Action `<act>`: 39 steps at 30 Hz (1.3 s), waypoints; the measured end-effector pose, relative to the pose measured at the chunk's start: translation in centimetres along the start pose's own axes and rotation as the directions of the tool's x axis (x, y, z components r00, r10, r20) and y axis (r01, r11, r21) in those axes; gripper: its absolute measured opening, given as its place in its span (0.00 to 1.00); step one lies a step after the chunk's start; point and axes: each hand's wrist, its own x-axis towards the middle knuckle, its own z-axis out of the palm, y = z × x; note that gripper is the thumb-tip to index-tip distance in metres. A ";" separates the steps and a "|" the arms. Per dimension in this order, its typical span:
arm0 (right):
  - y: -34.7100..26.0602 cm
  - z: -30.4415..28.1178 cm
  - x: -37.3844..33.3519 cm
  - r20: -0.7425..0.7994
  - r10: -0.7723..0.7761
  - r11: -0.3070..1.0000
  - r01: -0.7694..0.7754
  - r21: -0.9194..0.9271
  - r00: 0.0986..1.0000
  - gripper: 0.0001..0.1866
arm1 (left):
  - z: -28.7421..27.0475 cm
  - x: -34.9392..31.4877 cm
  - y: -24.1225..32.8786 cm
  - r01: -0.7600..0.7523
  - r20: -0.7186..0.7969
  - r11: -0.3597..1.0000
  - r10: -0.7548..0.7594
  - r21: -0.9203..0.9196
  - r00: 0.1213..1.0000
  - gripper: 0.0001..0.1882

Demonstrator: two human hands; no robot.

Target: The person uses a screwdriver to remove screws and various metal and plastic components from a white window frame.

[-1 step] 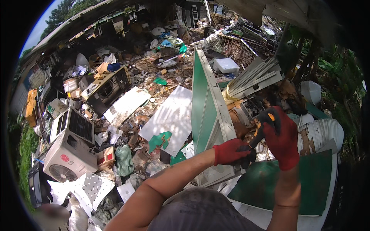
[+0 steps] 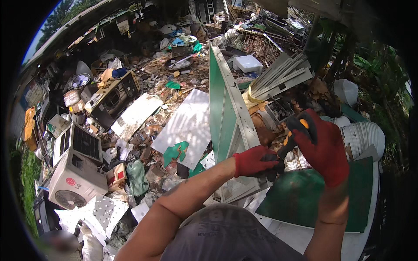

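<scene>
Both my hands wear red gloves and meet in front of me. My right hand [image 2: 321, 147] grips the black and orange handle of a tool [image 2: 291, 135], held upright. My left hand [image 2: 256, 162] is closed around the tool's dark lower end, whose tip is hidden by the fingers. Just behind my left hand, a tall green and white panel [image 2: 227, 108] stands on its edge. Under my right forearm lies a flat dark green sheet [image 2: 300, 198]. A white ribbed coil [image 2: 363, 135] sits to the right of my right hand.
Scrap covers the ground all around. A white air-conditioner unit [image 2: 76, 174] lies at the left, a dark boxy appliance [image 2: 112, 98] behind it, a white flat sheet [image 2: 188, 124] in the middle, and a bundle of white metal strips [image 2: 283, 78] behind the panel. Bushes stand at the right.
</scene>
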 end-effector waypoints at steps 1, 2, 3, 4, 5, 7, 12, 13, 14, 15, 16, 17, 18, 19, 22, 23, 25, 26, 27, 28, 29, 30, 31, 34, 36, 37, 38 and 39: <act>0.0 -1.4 -0.6 -0.009 -0.110 0.990 0.109 -0.087 0.994 0.21 | -0.2 0.7 0.3 -0.012 0.056 1.000 0.011 0.017 0.998 0.19; 0.4 -2.4 -0.7 -0.009 -0.224 0.963 0.220 -0.156 0.975 0.23 | -0.2 1.0 0.5 -0.015 0.109 0.999 0.010 0.046 0.994 0.19; 0.7 -3.5 -0.2 0.127 -0.209 0.966 0.225 -0.128 0.970 0.23 | 0.1 0.9 1.3 0.082 0.113 0.994 -0.074 -0.068 0.991 0.19; 0.5 -4.3 1.1 0.247 -0.225 0.965 0.251 -0.078 0.943 0.23 | -0.1 0.4 1.0 0.123 0.089 0.985 -0.112 -0.121 0.990 0.19; 0.3 -5.3 2.0 0.408 -0.167 0.982 0.190 -0.016 0.898 0.23 | 0.0 0.4 1.1 0.142 0.082 0.973 -0.129 -0.180 0.988 0.19; 0.9 -5.4 2.3 0.393 -0.294 0.956 0.267 0.123 0.871 0.24 | -0.4 0.3 0.1 0.014 0.060 0.984 -0.003 -0.176 0.998 0.18; 0.9 -6.9 2.8 0.566 -0.173 0.985 0.125 0.123 0.806 0.29 | 0.1 0.8 0.9 0.042 0.117 0.965 -0.012 -0.259 0.993 0.14; 0.2 -6.7 3.0 0.551 -0.112 0.991 0.131 0.006 0.827 0.27 | 0.1 0.7 0.8 0.072 0.106 0.964 -0.046 -0.257 0.993 0.14; -0.8 -6.3 3.0 0.528 -0.055 0.985 0.132 -0.109 0.847 0.25 | -0.1 0.7 0.7 0.094 0.106 0.959 -0.067 -0.269 0.992 0.13; -1.5 -6.0 3.2 0.498 0.000 0.966 0.129 -0.224 0.867 0.24 | -0.3 0.6 0.5 0.115 0.105 0.953 -0.089 -0.281 0.991 0.13; -1.7 -5.8 3.4 0.527 -0.009 0.969 0.137 -0.204 0.850 0.24 | -0.3 0.6 0.4 0.126 0.122 0.942 -0.092 -0.310 0.988 0.13; -1.7 -5.8 3.9 0.554 -0.018 0.973 0.143 -0.183 0.832 0.24 | -0.2 0.7 0.4 0.138 0.139 0.931 -0.096 -0.338 0.986 0.13; -1.5 -5.8 4.1 0.581 -0.029 0.975 0.150 -0.162 0.814 0.24 | 0.0 0.8 0.3 0.105 0.128 0.941 -0.066 -0.322 0.990 0.13; -0.9 -5.9 4.1 0.570 -0.124 0.984 0.177 -0.038 0.812 0.23 | 0.1 0.9 0.2 0.070 0.115 0.950 -0.036 -0.305 0.993 0.13; 1.0 -5.6 3.8 0.508 -0.358 0.932 0.267 0.244 0.783 0.22 | 0.3 1.2 -0.9 0.056 0.159 0.930 0.003 -0.364 0.987 0.12; 1.5 -5.4 3.8 0.504 -0.406 0.912 0.299 0.281 0.763 0.22 | 0.4 1.2 -1.2 0.068 0.182 0.913 0.008 -0.403 0.983 0.12; 1.7 -5.6 3.6 0.548 -0.349 0.933 0.226 0.280 0.760 0.21 | 0.2 1.3 -0.8 -0.051 0.146 0.943 0.104 -0.328 0.984 0.12; 0.9 -6.3 3.5 0.594 -0.242 0.964 0.121 0.237 0.767 0.21 | 0.1 1.4 -0.3 -0.107 0.134 0.951 0.151 -0.290 0.979 0.12; 0.3 -6.7 3.5 0.635 -0.132 0.982 0.014 0.187 0.761 0.21 | 0.0 1.3 -0.2 -0.057 0.130 0.966 0.092 -0.253 0.987 0.12; -0.3 -6.8 3.7 0.641 -0.062 0.998 0.059 0.026 0.765 0.20 | -0.1 1.2 0.2 -0.008 0.121 0.978 0.034 -0.210 0.992 0.13; -1.0 -6.8 4.0 0.635 0.008 0.986 0.101 -0.136 0.773 0.20 | -0.2 1.1 0.4 0.042 0.108 0.985 -0.024 -0.168 0.994 0.13; -1.3 -6.7 4.2 0.617 0.075 0.946 0.140 -0.293 0.783 0.20 | -0.2 1.1 0.2 0.030 0.112 0.983 -0.010 -0.182 0.994 0.13; -1.2 -6.7 4.1 0.610 0.002 0.968 0.152 -0.202 0.793 0.19 | -0.2 1.2 -0.2 0.018 0.117 0.981 0.005 -0.193 0.993 0.13; 0.4 -6.1 3.8 0.560 -0.235 0.969 0.240 0.065 0.794 0.20 | 0.0 1.1 -0.5 -0.015 0.098 0.976 0.038 -0.219 0.994 0.14; 1.8 -5.4 3.8 0.513 -0.415 0.910 0.354 0.218 0.751 0.21 | 0.3 1.2 -0.5 -0.072 0.050 0.971 0.086 -0.228 0.995 0.15; 1.9 -5.3 3.8 0.521 -0.433 0.901 0.376 0.219 0.735 0.22 | 0.4 1.1 -0.4 -0.118 0.011 0.967 0.123 -0.226 0.992 0.15; 2.0 -5.2 3.7 0.529 -0.451 0.891 0.397 0.220 0.719 0.23 | 0.6 1.1 -0.9 -0.106 0.012 0.963 0.112 -0.247 0.994 0.16; 2.0 -5.1 3.7 0.536 -0.467 0.881 0.417 0.221 0.703 0.23 | 0.7 1.1 -1.4 -0.094 0.010 0.959 0.101 -0.269 0.995 0.16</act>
